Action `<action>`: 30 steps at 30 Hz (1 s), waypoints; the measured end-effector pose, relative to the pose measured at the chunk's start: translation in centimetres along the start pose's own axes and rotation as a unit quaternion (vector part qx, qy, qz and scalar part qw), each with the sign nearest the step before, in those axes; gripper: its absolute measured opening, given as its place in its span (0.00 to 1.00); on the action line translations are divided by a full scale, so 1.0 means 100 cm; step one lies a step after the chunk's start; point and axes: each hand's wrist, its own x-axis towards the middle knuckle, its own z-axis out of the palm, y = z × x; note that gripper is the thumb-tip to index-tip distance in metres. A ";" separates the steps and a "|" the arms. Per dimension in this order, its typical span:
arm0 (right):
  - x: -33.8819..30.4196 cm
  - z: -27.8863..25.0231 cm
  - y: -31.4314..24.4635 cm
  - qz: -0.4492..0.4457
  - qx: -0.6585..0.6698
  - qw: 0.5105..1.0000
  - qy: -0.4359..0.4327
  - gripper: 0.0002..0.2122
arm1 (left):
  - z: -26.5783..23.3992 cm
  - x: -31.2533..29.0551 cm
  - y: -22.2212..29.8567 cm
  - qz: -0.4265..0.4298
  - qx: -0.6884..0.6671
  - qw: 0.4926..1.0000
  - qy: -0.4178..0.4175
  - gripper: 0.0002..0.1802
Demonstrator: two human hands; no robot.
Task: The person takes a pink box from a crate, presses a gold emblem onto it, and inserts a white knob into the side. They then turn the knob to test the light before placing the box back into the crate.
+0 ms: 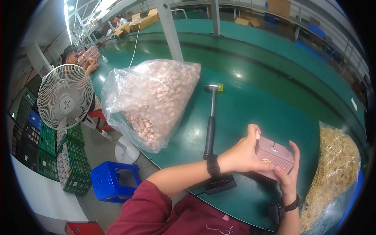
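Observation:
Between my two hands I hold a pink box-shaped housing (273,154) with angled top corners, a dotted grille on its front and a small dark pin or slot on top. My left hand (244,154) grips its left side, thumb on the front face. My right hand (289,172) wraps its right side, fingers up along the edge and thumb at the lower front. A mallet (210,125) with a black grip and a yellow-tipped metal head lies on the green table (239,109), left of my hands.
A large clear bag of small pink parts (160,98) stands left on the table. Another bag of thin yellowish pieces (333,168) lies at the right edge. A fan (65,96), a blue stool (111,182) and green crates (74,168) are at left. A co-worker (72,58) sits farther back.

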 end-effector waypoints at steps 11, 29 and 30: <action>0.003 -0.003 0.000 0.029 0.043 0.999 -0.001 0.42 | 0.001 0.007 -0.021 0.014 -0.052 0.999 -0.006 0.44; -0.002 0.004 -0.009 0.041 0.076 0.996 0.018 0.38 | 0.006 0.010 -0.028 -0.007 -0.169 0.985 -0.039 0.43; -0.002 0.004 -0.009 0.038 0.078 0.996 0.020 0.38 | 0.007 0.010 -0.028 -0.006 -0.168 0.985 -0.038 0.43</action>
